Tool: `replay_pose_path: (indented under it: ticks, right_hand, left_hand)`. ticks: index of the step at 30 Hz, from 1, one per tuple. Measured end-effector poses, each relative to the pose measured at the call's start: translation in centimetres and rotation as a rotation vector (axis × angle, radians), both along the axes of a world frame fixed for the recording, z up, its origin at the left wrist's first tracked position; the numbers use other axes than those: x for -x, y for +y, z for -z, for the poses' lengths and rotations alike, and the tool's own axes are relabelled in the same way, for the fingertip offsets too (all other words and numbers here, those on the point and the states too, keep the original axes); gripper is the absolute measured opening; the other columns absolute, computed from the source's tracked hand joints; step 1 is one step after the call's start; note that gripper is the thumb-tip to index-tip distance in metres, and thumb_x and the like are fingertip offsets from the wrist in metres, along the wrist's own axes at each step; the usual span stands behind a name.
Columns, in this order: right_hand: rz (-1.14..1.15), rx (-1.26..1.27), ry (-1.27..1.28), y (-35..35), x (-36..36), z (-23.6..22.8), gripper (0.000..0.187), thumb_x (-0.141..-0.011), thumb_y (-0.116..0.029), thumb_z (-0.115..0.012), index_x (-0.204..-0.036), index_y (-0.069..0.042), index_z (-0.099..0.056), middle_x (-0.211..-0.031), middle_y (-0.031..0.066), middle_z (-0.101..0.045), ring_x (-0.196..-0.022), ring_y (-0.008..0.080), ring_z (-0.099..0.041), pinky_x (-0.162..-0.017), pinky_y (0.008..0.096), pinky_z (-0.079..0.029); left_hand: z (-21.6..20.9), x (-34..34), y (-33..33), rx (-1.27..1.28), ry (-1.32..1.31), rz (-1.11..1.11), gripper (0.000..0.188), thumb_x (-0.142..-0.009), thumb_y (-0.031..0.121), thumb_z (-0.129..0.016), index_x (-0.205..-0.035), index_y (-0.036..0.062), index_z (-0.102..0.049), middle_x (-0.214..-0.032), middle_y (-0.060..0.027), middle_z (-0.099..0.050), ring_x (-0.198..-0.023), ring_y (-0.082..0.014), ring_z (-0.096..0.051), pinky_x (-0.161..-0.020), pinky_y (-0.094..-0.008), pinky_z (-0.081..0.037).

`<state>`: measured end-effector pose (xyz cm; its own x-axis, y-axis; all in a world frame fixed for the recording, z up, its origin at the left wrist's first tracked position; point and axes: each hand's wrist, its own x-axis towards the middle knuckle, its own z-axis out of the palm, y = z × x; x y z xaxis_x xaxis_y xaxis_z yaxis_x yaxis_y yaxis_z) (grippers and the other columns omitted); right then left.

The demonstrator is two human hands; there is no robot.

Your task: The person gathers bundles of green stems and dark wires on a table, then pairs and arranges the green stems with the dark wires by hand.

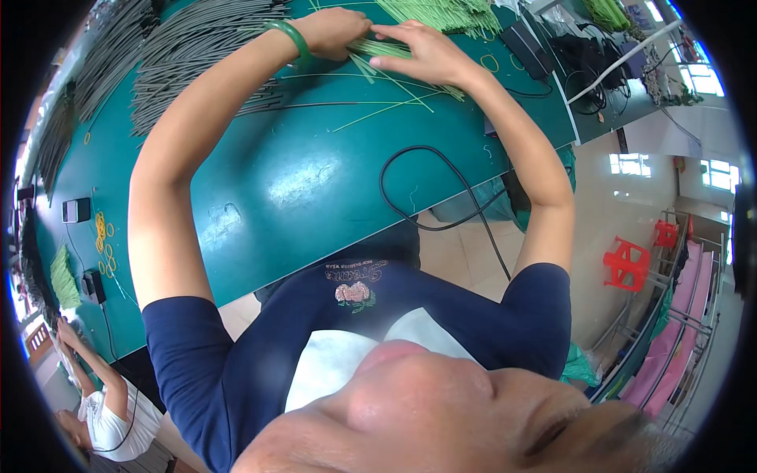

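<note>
A loose bunch of thin green stems [386,49] lies near the far edge of the bench [315,185], between the two hands; its ends splay out and no band shows around it, so it looks only partly gathered. It reaches from beside the left hand [337,33], under the right hand [422,51], and out past the wrist. The left hand's fingers are curled inward, though whether they close on the stems cannot be told; the right hand is half spread, thumb and forefinger apart with stems between them. Strays [378,104] lie just nearer the person. Plenty remains in the green pile [445,12] beyond the right hand, and a large dark pile [185,59] lies to the left, beside the forearm. Yellow bands [101,229] and a black cable [430,148] lie farther out; a co-worker in white [130,426] sits at lower left.
</note>
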<state>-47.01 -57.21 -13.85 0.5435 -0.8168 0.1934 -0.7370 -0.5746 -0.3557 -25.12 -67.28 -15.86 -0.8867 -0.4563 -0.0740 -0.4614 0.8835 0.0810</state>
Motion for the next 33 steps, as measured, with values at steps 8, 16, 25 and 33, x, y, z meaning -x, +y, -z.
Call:
replay_pose_path:
  ticks: [8,16,25,33]
  right_hand:
    - [0.117,0.165,0.301,-0.7,0.8,2.0,0.053,-0.092,-0.025,-0.072,-0.137,0.000,-0.057,-0.119,0.0214,-0.066,-0.116,0.0381,-0.060,-0.100,0.0472,-0.050]
    - [0.130,0.106,0.358,-0.5,1.5,1.3,0.037,-0.092,-0.022,-0.070,-0.123,-0.002,-0.067,-0.120,0.0170,-0.066,-0.114,0.0344,-0.062,-0.100,0.0448,-0.052]
    - [0.168,0.145,0.250,-1.8,0.3,2.0,0.037,-0.092,-0.022,-0.070,-0.119,0.002,-0.066,-0.113,0.0182,-0.068,-0.115,0.0354,-0.061,-0.099,0.0453,-0.051]
    - [0.124,0.216,0.363,-3.4,1.5,2.9,0.034,-0.090,-0.021,-0.071,-0.107,0.006,-0.061,-0.104,0.0226,-0.068,-0.105,0.0383,-0.064,-0.095,0.0465,-0.052]
  left_hand:
    - [-0.8,1.1,-0.3,-0.207,0.339,-0.030,0.054,-0.073,0.011,-0.073,-0.125,0.0029,-0.058,-0.115,-0.0169,-0.065,-0.110,-0.0375,-0.064,-0.094,-0.0454,-0.052]
    - [0.6,-2.5,1.0,0.145,0.162,-0.015,0.046,-0.082,0.014,-0.071,-0.126,0.0022,-0.060,-0.118,-0.0125,-0.061,-0.116,-0.0318,-0.060,-0.102,-0.0429,-0.051]
    - [2.4,-0.1,0.5,0.258,0.445,0.029,0.013,-0.084,0.006,-0.060,-0.096,0.0020,-0.064,-0.098,-0.0145,-0.065,-0.094,-0.0353,-0.069,-0.087,-0.0458,-0.056]
    - [-0.4,-5.6,-1.8,0.136,0.246,-0.213,0.068,-0.078,0.039,-0.072,-0.135,0.0049,-0.059,-0.132,-0.0168,-0.062,-0.128,-0.0352,-0.054,-0.111,-0.0496,-0.039]
